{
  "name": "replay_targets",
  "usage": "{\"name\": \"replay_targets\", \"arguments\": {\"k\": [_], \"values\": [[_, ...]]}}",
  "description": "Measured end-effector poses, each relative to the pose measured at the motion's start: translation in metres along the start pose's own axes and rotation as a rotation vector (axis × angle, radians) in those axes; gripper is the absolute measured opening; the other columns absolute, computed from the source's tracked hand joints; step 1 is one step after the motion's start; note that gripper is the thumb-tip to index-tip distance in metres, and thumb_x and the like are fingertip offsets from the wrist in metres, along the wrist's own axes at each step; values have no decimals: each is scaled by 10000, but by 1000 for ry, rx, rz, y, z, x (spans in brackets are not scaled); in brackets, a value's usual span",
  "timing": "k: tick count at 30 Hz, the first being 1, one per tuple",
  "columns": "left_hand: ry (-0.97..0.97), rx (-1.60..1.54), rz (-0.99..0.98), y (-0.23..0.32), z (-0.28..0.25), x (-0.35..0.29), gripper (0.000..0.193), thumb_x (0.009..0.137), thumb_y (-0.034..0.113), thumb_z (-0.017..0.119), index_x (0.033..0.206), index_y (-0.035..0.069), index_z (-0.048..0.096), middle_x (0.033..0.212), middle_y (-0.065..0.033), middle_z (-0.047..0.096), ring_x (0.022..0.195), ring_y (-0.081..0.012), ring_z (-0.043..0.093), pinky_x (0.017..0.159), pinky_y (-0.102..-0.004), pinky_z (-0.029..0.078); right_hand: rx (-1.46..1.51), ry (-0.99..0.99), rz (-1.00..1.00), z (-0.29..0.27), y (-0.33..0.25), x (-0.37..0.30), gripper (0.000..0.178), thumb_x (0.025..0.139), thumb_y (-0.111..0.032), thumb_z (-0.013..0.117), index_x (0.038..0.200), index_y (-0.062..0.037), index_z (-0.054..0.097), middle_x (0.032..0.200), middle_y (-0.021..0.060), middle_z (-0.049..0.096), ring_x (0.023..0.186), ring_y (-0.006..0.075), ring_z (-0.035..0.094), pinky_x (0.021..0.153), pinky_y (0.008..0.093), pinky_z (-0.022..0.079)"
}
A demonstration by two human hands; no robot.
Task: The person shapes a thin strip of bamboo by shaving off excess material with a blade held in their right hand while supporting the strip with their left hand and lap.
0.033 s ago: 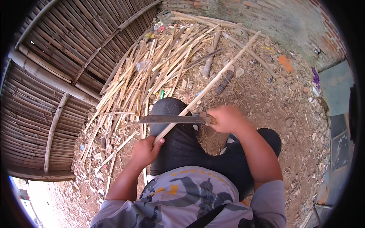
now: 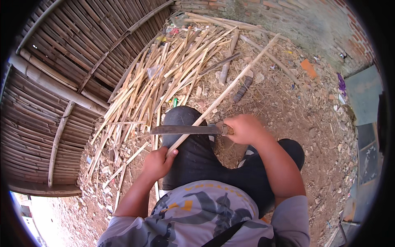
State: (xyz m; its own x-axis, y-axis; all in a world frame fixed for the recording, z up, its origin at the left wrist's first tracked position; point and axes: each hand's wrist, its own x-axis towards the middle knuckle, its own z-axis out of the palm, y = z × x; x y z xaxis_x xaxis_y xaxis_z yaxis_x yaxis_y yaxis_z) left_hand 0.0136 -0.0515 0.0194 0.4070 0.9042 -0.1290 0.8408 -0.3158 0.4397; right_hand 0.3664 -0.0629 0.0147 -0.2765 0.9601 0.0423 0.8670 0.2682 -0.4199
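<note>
My left hand (image 2: pixel 159 161) is closed around the near end of a long pale bamboo strip (image 2: pixel 230 88), beside my left knee. The strip slants away up to the right across my black-trousered thigh. In my right hand (image 2: pixel 246 129) is the handle of a machete (image 2: pixel 185 129), fingers wrapped round it. Its dark, broad blade points left and lies across the strip over my thigh, just beyond my left hand. Part of the handle is hidden in my fist.
A heap of split bamboo strips (image 2: pixel 144 88) covers the ground to the front left. A slatted bamboo wall (image 2: pixel 61 94) stands at the left, a brick wall (image 2: pixel 304 20) at the back. A dark wrapped piece (image 2: pixel 243 89) and an orange fragment (image 2: pixel 308 68) lie on the dirt.
The far end of the bamboo strip has shifted very slightly to the left. Both hands and the machete look almost unmoved.
</note>
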Motion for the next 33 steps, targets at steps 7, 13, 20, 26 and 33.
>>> {"name": "replay_targets", "arguments": {"k": [7, 13, 20, 26, 33], "values": [[13, 30, 12, 5, 5, 5, 512, 1008, 493, 541, 819, 18, 571, 701, -256, 638, 722, -492, 646, 650, -573, 497, -8, -15, 113, 6, 18, 5, 274, 763, -271, 756, 959, -95, 681, 814, 169, 680, 829, 403, 672, 717, 509, 528], [2, 71, 11, 3, 7, 4, 496, 1016, 478, 527, 839, 17, 567, 709, -263, 642, 727, -496, 647, 656, -579, 502, 12, -23, 178, 10, 14, 12, 274, 815, -296, 746, 981, -88, 679, 844, 192, 691, 852, 415, 675, 751, 522, 535], [5, 71, 25, 1, 9, 5, 492, 1020, 470, 519, 837, 16, 561, 712, -260, 643, 718, -494, 646, 647, -581, 498, 4, 85, 238, 5, 28, 5, 378, 823, -316, 758, 1121, -90, 700, 871, 207, 700, 832, 415, 676, 752, 507, 538], [19, 21, 68, -5, 11, 5, 486, 1015, 470, 535, 832, 19, 551, 710, -263, 636, 716, -492, 640, 640, -579, 486, -45, 35, 174, -1, 21, 4, 267, 807, -267, 739, 978, -74, 668, 870, 187, 695, 868, 413, 674, 769, 514, 537], [-13, 8, 20, 0, 3, 6, 460, 1020, 423, 549, 799, 19, 550, 708, -233, 619, 689, -466, 620, 627, -536, 465, -80, 168, 270, -12, 36, 1, 231, 777, -188, 724, 973, -86, 657, 876, 173, 696, 851, 397, 679, 752, 510, 539]]}}
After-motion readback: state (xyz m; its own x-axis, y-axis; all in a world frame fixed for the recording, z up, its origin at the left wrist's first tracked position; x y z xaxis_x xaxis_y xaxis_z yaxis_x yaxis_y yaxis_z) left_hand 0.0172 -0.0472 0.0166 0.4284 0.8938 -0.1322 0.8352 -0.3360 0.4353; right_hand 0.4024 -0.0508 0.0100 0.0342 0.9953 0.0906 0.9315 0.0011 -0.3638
